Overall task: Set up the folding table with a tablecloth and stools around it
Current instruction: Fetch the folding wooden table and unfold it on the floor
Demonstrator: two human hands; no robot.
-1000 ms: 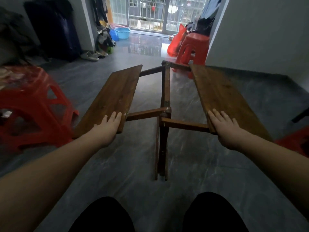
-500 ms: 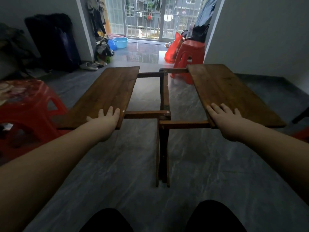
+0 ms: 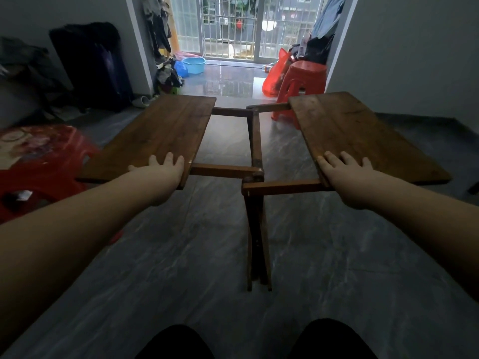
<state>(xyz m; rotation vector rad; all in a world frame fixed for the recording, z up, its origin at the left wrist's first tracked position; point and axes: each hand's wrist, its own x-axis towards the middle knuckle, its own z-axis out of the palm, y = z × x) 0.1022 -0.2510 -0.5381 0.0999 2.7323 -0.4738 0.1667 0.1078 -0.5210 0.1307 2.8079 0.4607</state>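
A dark wooden folding table stands half unfolded on the grey floor. Its left leaf (image 3: 166, 130) and right leaf (image 3: 363, 133) lie nearly flat, apart from each other, joined by wooden rails to the folded legs (image 3: 256, 229) in the middle. My left hand (image 3: 162, 174) grips the near edge of the left leaf, fingers on top. My right hand (image 3: 344, 174) grips the near inner corner of the right leaf the same way. A red plastic stool (image 3: 39, 161) stands at the left, another red stool (image 3: 300, 84) behind the right leaf. No tablecloth shows.
A blue basin (image 3: 194, 64) and a pile of clothes and shoes sit by the barred balcony door at the back. Dark bags lean on the left wall. A grey wall (image 3: 414, 53) rises at the right. My knees show at the bottom edge.
Both leaves have swung from sloping down outward to nearly level and spread further apart, my hands staying on their near edges. The view has tilted up slightly.
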